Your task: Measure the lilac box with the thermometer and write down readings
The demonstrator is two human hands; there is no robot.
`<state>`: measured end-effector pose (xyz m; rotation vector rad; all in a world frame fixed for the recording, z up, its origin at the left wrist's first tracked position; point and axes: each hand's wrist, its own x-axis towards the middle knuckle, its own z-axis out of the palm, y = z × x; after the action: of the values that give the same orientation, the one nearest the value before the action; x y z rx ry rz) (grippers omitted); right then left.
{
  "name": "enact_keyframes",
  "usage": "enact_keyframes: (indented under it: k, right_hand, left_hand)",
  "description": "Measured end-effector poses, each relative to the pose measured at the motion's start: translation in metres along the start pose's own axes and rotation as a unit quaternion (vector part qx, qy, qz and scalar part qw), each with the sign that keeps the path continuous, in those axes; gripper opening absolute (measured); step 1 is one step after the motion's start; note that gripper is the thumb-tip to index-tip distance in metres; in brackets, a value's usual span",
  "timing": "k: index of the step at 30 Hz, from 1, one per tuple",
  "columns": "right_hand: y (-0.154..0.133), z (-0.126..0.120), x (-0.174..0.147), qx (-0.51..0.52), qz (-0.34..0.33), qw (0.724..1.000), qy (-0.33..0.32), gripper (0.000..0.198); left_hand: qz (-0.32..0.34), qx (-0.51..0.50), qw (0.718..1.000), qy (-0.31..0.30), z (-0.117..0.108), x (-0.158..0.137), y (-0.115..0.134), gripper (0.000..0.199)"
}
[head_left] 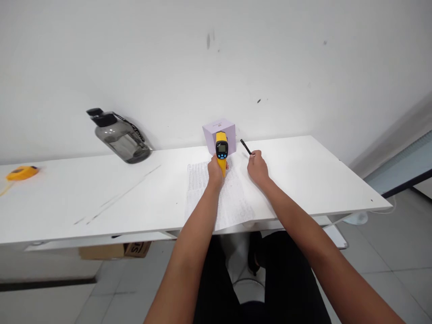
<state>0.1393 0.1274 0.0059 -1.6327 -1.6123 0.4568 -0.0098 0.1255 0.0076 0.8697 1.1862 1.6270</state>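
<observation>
1. White table (297, 171) stands against a marked white wall (162, 67).
2. Your left hand (215, 170) has its fingers clamped round the handle of 1 yellow pistol-shaped meter (222, 150), before the lilac box (231, 140).
3. Your right hand (258, 168) has its fingers clamped on 1 black pen (245, 146), beside the paper sheet (232, 200).

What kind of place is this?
Maybe a study or work room. There's a long white desk against a plain wall, a sheet of paper covered in small writing, and a black pen in the right hand.
</observation>
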Motion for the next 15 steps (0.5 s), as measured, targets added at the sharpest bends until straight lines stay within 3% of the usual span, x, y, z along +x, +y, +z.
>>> enact_keyframes:
  k: [2, 5, 7, 9, 12, 15]
  right_hand:
    - [-0.004, -0.004, -0.002, 0.047, -0.011, 0.998, 0.045, 0.018]
    - [-0.005, -0.014, -0.013, 0.072, -0.109, 0.988, 0.085, 0.028]
    - [-0.001, -0.021, -0.026, 0.104, -0.196, 0.973, 0.067, 0.038]
    - [0.006, -0.026, -0.042, 0.169, -0.238, 0.956, 0.015, 0.042]
    - [0.016, -0.024, -0.059, 0.281, -0.161, 0.942, -0.092, 0.048]
    - [0.016, -0.017, -0.063, 0.296, -0.07, 0.932, -0.197, 0.049]
  left_hand:
    - [0.0, -0.005, 1.0, 0.002, 0.0, 0.001, -0.001, 0.038]
    - [0.0, -0.018, 1.0, 0.004, 0.0, 0.005, -0.002, 0.038]
    - [-0.004, -0.024, 1.0, 0.006, 0.0, 0.008, -0.004, 0.038]
    - [-0.013, -0.03, 0.999, 0.013, 0.0, 0.01, -0.005, 0.038]
    - [-0.017, -0.039, 0.999, 0.019, 0.001, 0.012, -0.007, 0.04]
    - [-0.009, -0.042, 0.999, 0.02, 0.001, 0.012, -0.008, 0.044]
